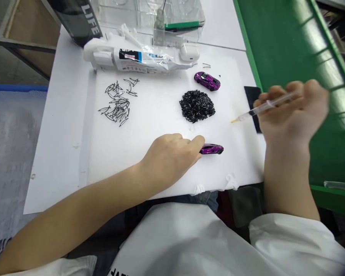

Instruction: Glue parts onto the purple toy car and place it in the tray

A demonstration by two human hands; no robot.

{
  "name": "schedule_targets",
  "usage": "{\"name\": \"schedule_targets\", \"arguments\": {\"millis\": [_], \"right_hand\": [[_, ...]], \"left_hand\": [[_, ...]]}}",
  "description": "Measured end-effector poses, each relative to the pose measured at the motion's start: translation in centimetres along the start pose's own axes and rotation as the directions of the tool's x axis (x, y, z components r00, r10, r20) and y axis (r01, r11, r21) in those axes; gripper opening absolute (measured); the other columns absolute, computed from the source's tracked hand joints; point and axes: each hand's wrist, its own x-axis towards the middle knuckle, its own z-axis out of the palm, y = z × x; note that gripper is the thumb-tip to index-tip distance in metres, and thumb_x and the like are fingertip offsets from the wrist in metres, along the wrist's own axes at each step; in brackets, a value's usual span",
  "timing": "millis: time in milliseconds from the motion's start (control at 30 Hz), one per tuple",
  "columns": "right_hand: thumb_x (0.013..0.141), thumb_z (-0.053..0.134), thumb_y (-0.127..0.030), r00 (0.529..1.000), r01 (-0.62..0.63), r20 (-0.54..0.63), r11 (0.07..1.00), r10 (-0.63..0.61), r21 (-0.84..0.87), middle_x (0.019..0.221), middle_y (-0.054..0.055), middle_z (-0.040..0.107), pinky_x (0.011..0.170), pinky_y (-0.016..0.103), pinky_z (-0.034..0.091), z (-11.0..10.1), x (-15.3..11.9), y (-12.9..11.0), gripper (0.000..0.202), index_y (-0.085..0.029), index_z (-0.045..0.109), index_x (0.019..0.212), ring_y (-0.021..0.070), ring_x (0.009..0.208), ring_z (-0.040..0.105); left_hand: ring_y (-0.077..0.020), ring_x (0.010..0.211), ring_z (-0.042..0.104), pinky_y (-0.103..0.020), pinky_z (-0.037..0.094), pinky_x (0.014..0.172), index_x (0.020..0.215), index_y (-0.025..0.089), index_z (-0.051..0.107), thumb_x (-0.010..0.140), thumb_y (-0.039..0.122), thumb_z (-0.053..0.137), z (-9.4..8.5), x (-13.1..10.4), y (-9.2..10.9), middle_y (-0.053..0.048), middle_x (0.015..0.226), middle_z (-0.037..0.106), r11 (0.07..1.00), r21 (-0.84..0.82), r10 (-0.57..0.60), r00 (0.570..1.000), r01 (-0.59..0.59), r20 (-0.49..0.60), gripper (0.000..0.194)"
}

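Note:
Near the front of the white work surface, my left hand (175, 155) grips a small purple toy car (213, 148) by one end; the fingers hide that end. Over at the right, my right hand (290, 111) is closed around a clear syringe (264, 107), its yellowish tip pointing down and left, apart from the car. Just beyond my left hand lies a heap of tiny black pieces (197, 106). A second purple toy car (207, 81) rests behind the heap. Thin black outline-shaped parts (117, 105) are scattered to the left.
A white tube (143, 59) lies across the back, with a small white case (189, 51) against it. Behind stand a small glass bottle (159, 28), a green pen-like tool (182, 25) and clear plastic trays (117, 13). A dark bottle (79, 23) stands back left; a black flat object (253, 99) lies right.

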Motion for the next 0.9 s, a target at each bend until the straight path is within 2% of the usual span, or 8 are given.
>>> {"name": "schedule_targets", "arguments": {"millis": [33,100,133,167,267,333,467,900], "right_hand": [[0.089,0.025,-0.049,0.985,0.064,-0.162,0.998,-0.062,0.004,0.092,0.009,0.057,0.068,0.039,0.044,0.2,0.0,-0.3,0.032,-0.029,0.051,0.094,0.0238,0.082,0.059],[0.086,0.045,-0.032,0.87,0.277,-0.394,0.955,-0.296,-0.105,0.088,0.006,0.059,0.071,0.038,0.044,0.4,-0.6,-1.3,0.009,-0.03,0.054,0.086,0.0243,0.083,0.059],[0.084,0.05,-0.025,0.834,0.358,-0.37,0.912,-0.409,-0.201,0.084,0.005,0.06,0.071,0.037,0.044,0.6,-1.0,-1.8,0.008,-0.03,0.056,0.082,0.0234,0.08,0.059],[0.083,0.051,-0.02,0.848,0.404,-0.246,0.872,-0.47,-0.276,0.08,0.004,0.061,0.069,0.035,0.044,0.8,-1.4,-2.4,0.011,-0.029,0.058,0.081,0.0217,0.076,0.059],[0.082,0.051,-0.02,0.929,0.347,0.257,0.864,-0.265,-0.363,0.073,0.003,0.064,0.06,0.03,0.045,2.2,-2.1,-3.6,0.011,-0.023,0.062,0.084,0.0168,0.064,0.059],[0.082,0.05,-0.023,0.915,0.294,0.386,0.85,-0.118,-0.437,0.075,0.004,0.066,0.059,0.03,0.045,3.5,-2.0,-3.9,0.014,-0.02,0.063,0.085,0.0164,0.063,0.06],[0.082,0.05,-0.025,0.916,0.265,0.398,0.82,-0.05,-0.507,0.079,0.006,0.067,0.061,0.03,0.044,5.1,-1.5,-3.7,0.015,-0.02,0.065,0.081,0.017,0.067,0.059],[0.078,0.052,-0.026,0.925,0.203,0.377,0.784,0.043,-0.587,0.069,0.005,0.062,0.054,0.03,0.035,5.7,-0.8,-4.0,0.013,-0.019,0.062,0.072,0.0159,0.059,0.052]], "left_hand": [[-0.0166,0.061,0.059,-0.027,0.035,0.05,0.091,0.017,0.058,0.088,0.027,0.053,0.0,0.0,0.0,0.001,0.062,0.062,1.0,0.0,-0.003,1.0,0.003,0.001,0.012],[-0.0166,0.059,0.059,-0.027,0.034,0.05,0.091,0.017,0.058,0.088,0.027,0.052,0.0,0.1,0.0,0.001,0.061,0.062,1.0,0.001,-0.003,1.0,0.003,0.0,0.012],[-0.0166,0.059,0.059,-0.027,0.034,0.05,0.091,0.017,0.058,0.088,0.028,0.052,0.0,0.1,0.0,0.001,0.061,0.062,1.0,0.003,-0.004,1.0,0.004,0.0,0.012],[-0.0166,0.059,0.059,-0.027,0.034,0.05,0.091,0.017,0.058,0.089,0.028,0.052,0.0,0.1,0.0,0.001,0.061,0.062,1.0,0.003,-0.005,1.0,0.005,0.002,0.013],[-0.0171,0.063,0.061,-0.026,0.035,0.051,0.093,0.017,0.057,0.089,0.028,0.052,-0.1,0.2,0.0,0.001,0.063,0.063,1.0,0.002,-0.018,1.0,0.018,0.019,0.013],[-0.0175,0.064,0.062,-0.026,0.036,0.052,0.094,0.017,0.057,0.089,0.028,0.052,-0.1,0.2,0.0,0.0,0.064,0.063,1.0,0.002,-0.026,0.999,0.026,0.023,0.013],[-0.0176,0.064,0.062,-0.026,0.035,0.051,0.093,0.017,0.057,0.089,0.029,0.051,-0.1,0.1,-0.1,0.0,0.065,0.063,1.0,-0.004,-0.017,1.0,0.017,0.007,0.014],[-0.0166,0.062,0.06,-0.026,0.032,0.05,0.092,0.017,0.056,0.089,0.029,0.051,0.1,0.1,-0.2,0.0,0.063,0.062,1.0,-0.002,-0.017,1.0,0.017,-0.003,0.013]]}}
